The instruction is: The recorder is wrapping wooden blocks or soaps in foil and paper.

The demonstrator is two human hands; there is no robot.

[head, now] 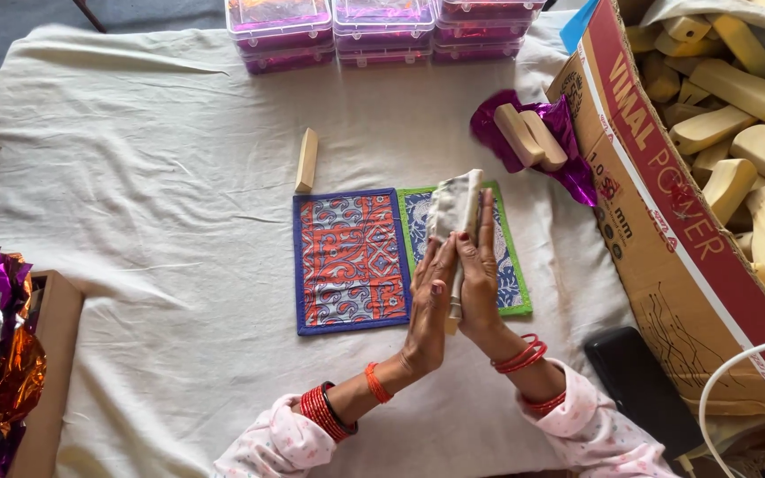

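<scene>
While a pale, cloth-wrapped block (pixel 455 205) is being held upright at the centre of the frame, it is being pressed between two flattened palms. The left hand (pixel 428 305) is being kept open, fingers straight and together, laid against the block's left side. The right hand (pixel 480 283) is being kept open likewise, its fingers stretched up along the right side; neither hand is being curled around the block. Red bangles (pixel 521 354) are being worn on both wrists.

Just beneath the hands, two quilted mats are being left flat on the white cloth (pixel 152 177): a blue-edged red patterned mat (pixel 350 259) and, touching it on the right, a green-edged blue mat (pixel 511 265). Just above the red mat, a single wooden block (pixel 307 159) is being left lying. Toward the upper right, two wooden blocks (pixel 531 137) are being rested on purple foil (pixel 568 168). At the right edge, a cardboard box (pixel 666 230) is being filled with many wooden blocks. Along the top, clear plastic cases (pixel 382 26) are being kept in a row.
</scene>
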